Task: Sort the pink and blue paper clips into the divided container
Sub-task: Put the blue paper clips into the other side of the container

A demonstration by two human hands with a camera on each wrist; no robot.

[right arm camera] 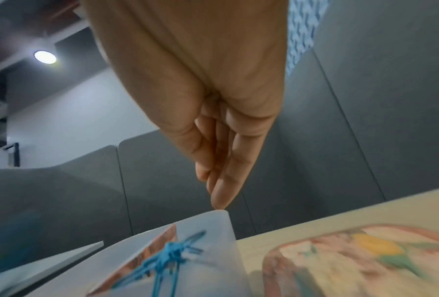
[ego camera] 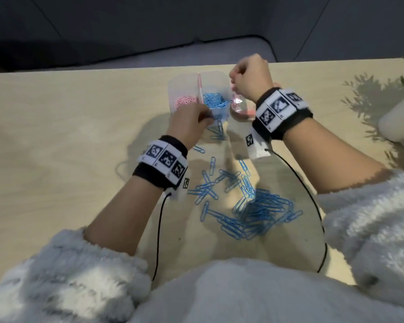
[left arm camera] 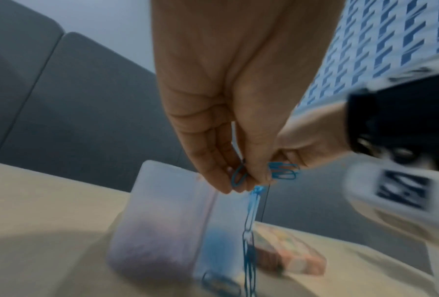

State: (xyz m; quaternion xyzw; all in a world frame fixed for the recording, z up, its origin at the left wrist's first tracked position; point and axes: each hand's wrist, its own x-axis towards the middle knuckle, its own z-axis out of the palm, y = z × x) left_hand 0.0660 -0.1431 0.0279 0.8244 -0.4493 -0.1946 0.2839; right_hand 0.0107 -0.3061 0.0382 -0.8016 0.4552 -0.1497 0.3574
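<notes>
The left hand (left arm camera: 241, 160) pinches linked blue clips (left arm camera: 251, 211) above the container (ego camera: 196, 94), the right hand (ego camera: 250, 75) is clenched empty; the dangling chain may catch outside.

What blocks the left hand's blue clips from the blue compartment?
Nothing visible. The left hand pinches blue clips at the container's near wall, beside its open blue compartment. The right hand hovers at its right edge.

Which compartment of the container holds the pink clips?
The left compartment of the divided container; the right compartment, past the divider, holds blue clips.
</notes>
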